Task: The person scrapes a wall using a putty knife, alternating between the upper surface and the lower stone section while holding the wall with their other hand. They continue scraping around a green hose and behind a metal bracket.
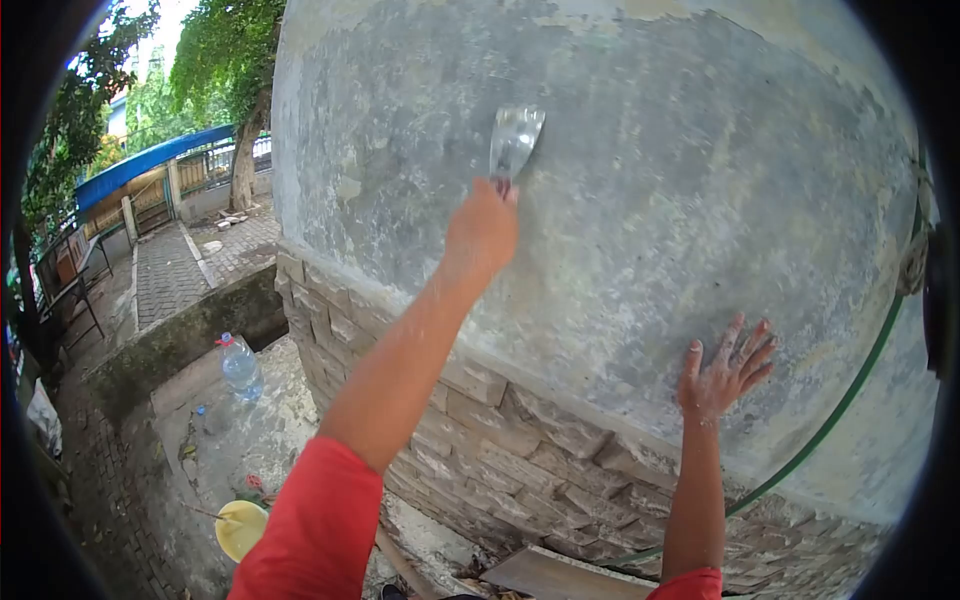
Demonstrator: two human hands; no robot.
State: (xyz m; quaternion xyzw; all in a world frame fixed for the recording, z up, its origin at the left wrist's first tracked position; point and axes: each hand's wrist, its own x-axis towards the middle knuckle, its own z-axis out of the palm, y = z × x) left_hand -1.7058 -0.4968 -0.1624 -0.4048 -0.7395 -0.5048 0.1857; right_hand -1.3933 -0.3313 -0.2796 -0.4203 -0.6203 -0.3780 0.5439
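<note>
My left hand (482, 232) is closed round the handle of a scraper (516, 138), a wide metal-bladed putty knife. Its blade points up and lies against or very close to the grey, patchy wall (620, 190); exact contact is hard to tell. Most of the handle is hidden by my fingers. Lower and to the right, my right hand (725, 375) rests on the same wall with its fingers spread. Pale dust covers its fingers, and it holds nothing.
Rough stone cladding (480, 425) runs below the plaster. A green hose (840, 415) hangs at the right. On the ground at the left are a clear plastic bottle (240, 370) and a yellow bucket (242, 530). A low concrete wall (170, 345) stands behind the bottle.
</note>
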